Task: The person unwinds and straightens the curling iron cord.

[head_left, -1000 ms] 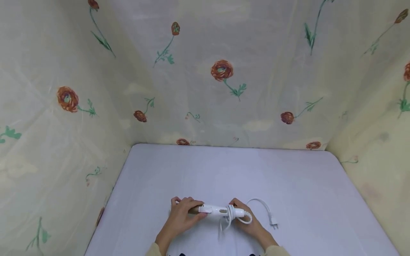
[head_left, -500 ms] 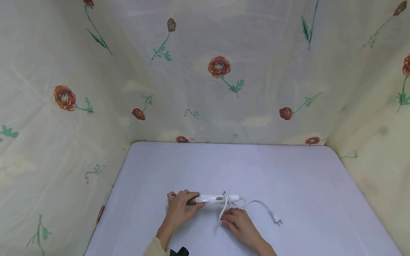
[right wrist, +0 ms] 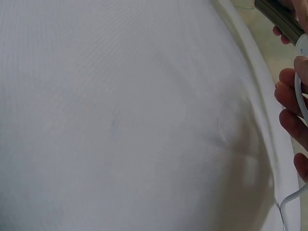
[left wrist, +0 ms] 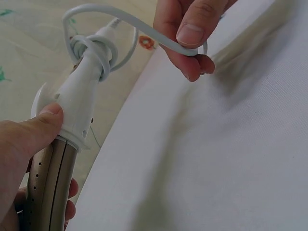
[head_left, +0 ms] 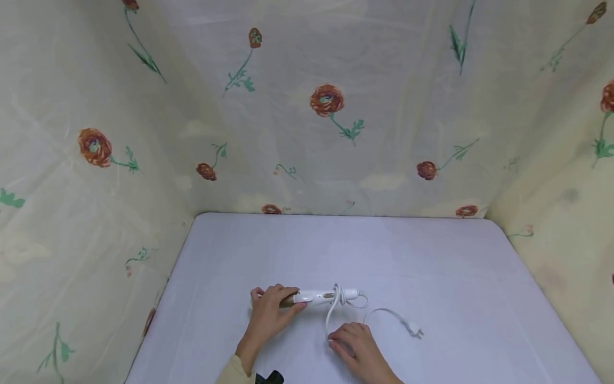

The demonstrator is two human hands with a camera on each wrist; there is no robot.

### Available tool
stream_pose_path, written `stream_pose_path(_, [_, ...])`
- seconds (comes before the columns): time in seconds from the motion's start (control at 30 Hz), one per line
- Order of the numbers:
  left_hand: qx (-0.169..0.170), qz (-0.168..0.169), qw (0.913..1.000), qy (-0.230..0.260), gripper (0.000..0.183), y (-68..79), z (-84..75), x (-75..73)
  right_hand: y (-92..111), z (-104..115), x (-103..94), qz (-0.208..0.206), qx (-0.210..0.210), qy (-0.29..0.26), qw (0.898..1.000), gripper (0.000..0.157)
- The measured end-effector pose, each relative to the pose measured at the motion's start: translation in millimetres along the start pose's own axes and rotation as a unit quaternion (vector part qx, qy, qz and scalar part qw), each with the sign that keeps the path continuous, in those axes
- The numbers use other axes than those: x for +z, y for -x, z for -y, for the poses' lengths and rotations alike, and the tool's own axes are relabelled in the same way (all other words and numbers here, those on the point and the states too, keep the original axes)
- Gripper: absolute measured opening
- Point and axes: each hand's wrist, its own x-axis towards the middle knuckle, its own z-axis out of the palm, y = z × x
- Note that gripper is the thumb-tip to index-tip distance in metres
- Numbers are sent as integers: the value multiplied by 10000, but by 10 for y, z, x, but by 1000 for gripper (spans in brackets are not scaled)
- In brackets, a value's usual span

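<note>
A curling iron (head_left: 313,296) with a white handle and a brownish-gold barrel (left wrist: 52,178) lies crosswise in front of the person in the head view. My left hand (head_left: 271,309) grips it around the barrel, the thumb reaching onto the white part near the clamp lever. Its white cord (left wrist: 120,14) is looped around the handle's far end. Between thumb and fingers, my right hand (head_left: 356,349) pinches a stretch of that cord, drawn toward the person's body. In the right wrist view only the fingertips (right wrist: 288,94) of this hand and some cord show at the right edge.
The white-covered table (head_left: 384,256) has rounded far corners. A two-prong plug (head_left: 415,330) on the cord's end lies right of the hands. Flower-patterned curtains (head_left: 307,133) enclose the back and sides. A dark object (head_left: 274,377) shows at the bottom edge by the left sleeve.
My right hand has left the handle end, taken the cord and pulled it toward the body, with one loop opening out. The left hand and curling iron have shifted slightly up in view.
</note>
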Motion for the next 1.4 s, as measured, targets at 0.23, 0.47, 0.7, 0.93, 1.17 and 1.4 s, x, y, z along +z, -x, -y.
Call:
stream_pose_path(0.23, [-37,24,10000,-35,41,4,-7,-2,-31,77,-70,-112,-47,-166,9998,10])
stream_pose_path(0.47, [-76,66,9999,-46,40,6,-10,3,-81,152,-157,-131,-73,-325,9994,8])
stream_pose_path(0.7, [-143,68,9998,-105,37,33,5,21,-141,242,-307,-183,-264,-303,9990,6])
stream_pose_path(0.93, [-158,157,9997,-106,39,71,21,36,-230,235,-446,-450,-686,-478,9955,1])
stream_pose_path(1.17, [-67,164,9998,-123,41,78,47,9,-317,153,-542,-625,-799,-505,9936,5])
stream_pose_path(1.4, [89,167,9997,-138,40,63,43,-26,-489,53,-657,-679,-873,-509,9926,6])
